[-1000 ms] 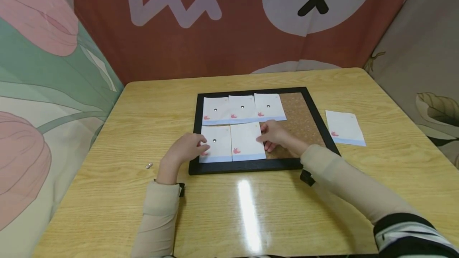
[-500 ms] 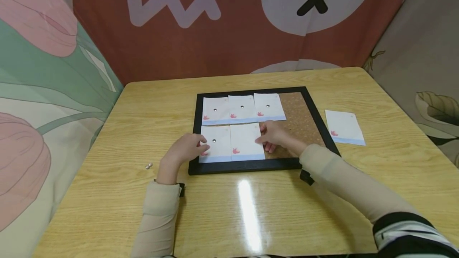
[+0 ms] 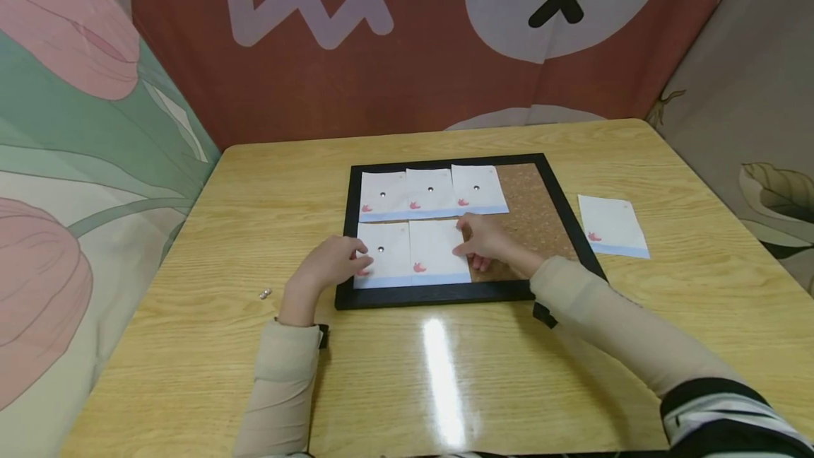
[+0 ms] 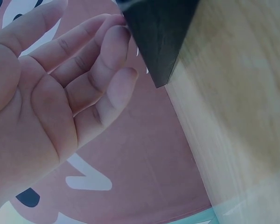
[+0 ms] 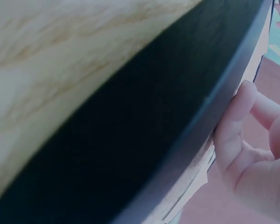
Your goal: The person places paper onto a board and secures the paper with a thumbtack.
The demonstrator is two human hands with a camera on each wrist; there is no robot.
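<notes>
In the head view a black-framed cork board (image 3: pixel 439 295) lies on the table with several white note sheets on it. My right hand (image 3: pixel 490 240) touches the front-row sheet (image 3: pixel 435 249) that has no pin. Its thumb rests at that sheet's right edge, and the index fingertip is near the upper right corner, apart from the thumb. My left hand (image 3: pixel 327 261) rests at the board's left side, fingers loosely bent over the frame beside a pinned sheet (image 3: pixel 391 235). The left wrist view shows the left fingers (image 4: pixel 98 79) lightly bent against the black frame corner (image 4: pixel 161 51).
Three more pinned sheets (image 3: pixel 429 196) form the back row. Bare cork (image 3: pixel 534 210) shows at the board's right. A loose sheet (image 3: pixel 613 227) lies on the table to the right. Small silver pins (image 3: pixel 265 294) lie left of the board.
The unpinned sheet has slid slightly toward the front, its top edge now further from the back row. My right index fingertip has shifted up to its corner. The left hand stays put.
</notes>
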